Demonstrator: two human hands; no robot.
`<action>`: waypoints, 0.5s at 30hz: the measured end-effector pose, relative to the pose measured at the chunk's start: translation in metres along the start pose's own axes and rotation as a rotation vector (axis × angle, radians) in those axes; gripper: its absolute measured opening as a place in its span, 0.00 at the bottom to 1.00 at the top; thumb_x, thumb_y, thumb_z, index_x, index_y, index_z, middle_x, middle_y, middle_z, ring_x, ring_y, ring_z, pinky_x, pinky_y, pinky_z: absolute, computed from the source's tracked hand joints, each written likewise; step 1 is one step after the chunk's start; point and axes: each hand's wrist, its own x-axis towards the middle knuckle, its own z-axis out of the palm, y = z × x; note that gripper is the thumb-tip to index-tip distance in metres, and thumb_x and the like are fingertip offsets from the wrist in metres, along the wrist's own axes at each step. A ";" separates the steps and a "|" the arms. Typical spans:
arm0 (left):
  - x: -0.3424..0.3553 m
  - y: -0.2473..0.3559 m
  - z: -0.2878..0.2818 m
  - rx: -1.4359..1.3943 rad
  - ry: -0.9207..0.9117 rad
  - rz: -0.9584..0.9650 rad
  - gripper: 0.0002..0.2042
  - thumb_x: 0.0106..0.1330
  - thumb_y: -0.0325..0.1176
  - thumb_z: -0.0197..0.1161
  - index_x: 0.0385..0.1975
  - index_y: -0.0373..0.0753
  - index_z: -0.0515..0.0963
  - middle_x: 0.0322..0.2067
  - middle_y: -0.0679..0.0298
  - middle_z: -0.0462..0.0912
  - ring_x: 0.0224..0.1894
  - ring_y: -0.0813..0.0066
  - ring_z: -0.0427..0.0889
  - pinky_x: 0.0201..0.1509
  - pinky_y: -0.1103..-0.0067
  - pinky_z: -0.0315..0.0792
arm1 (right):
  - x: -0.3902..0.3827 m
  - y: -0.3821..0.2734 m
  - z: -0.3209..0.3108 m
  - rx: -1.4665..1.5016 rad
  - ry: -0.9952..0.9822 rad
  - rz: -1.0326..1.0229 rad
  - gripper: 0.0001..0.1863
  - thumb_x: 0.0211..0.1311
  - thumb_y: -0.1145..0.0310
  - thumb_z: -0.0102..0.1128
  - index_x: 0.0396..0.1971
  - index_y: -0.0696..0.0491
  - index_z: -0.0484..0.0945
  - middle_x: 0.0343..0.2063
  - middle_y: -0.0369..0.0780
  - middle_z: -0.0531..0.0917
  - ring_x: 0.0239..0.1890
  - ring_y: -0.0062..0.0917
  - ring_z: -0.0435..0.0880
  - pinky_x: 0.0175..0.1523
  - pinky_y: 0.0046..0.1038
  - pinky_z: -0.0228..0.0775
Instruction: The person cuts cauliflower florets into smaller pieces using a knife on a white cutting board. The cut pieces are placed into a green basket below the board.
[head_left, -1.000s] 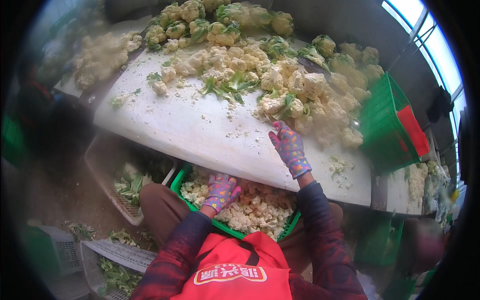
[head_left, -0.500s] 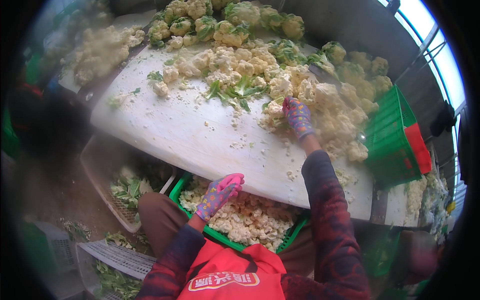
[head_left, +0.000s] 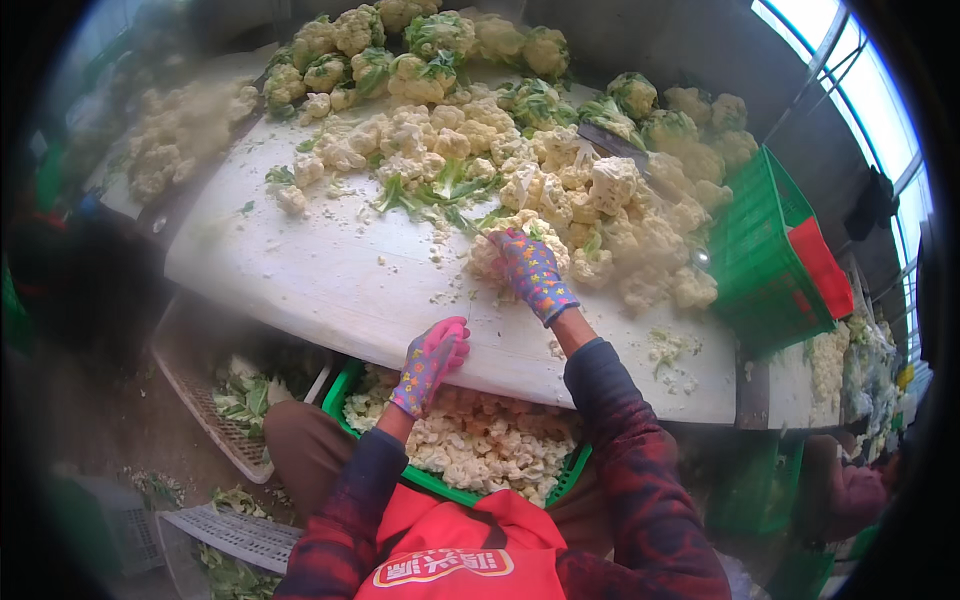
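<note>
My right hand (head_left: 532,270), in a purple flowered glove with pink fingertips, grips a cauliflower (head_left: 545,236) at the near edge of the pile on the white table (head_left: 300,270). Nearer my body, my left hand (head_left: 432,365) in a matching glove is closed at the table's front edge; whatever its fingers may hold is hidden. Below it a green crate (head_left: 345,385) is filled with small cauliflower florets (head_left: 480,445). Loose green leaves (head_left: 430,192) lie left of the gripped cauliflower.
Whole cauliflowers (head_left: 425,78) are heaped at the back. A dark flat blade (head_left: 612,143) rests on the pile. At the right stands a green basket (head_left: 765,265) with a red cloth (head_left: 820,268). A pale crate (head_left: 215,420) of leaves sits lower left. A person's sleeve (head_left: 858,492) shows lower right.
My right hand has come nearer and left, with a cauliflower drawn from the pile. My left hand has risen slightly, its fingers more curled. The whole view has shifted a little.
</note>
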 end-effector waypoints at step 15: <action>0.128 0.010 0.048 1.449 0.273 0.752 0.35 0.63 0.36 0.68 0.72 0.45 0.65 0.69 0.57 0.66 0.70 0.50 0.65 0.71 0.60 0.65 | -0.049 0.064 -0.018 0.690 -0.044 0.610 0.38 0.58 0.49 0.76 0.64 0.48 0.72 0.37 0.40 0.85 0.25 0.18 0.82 0.23 0.25 0.73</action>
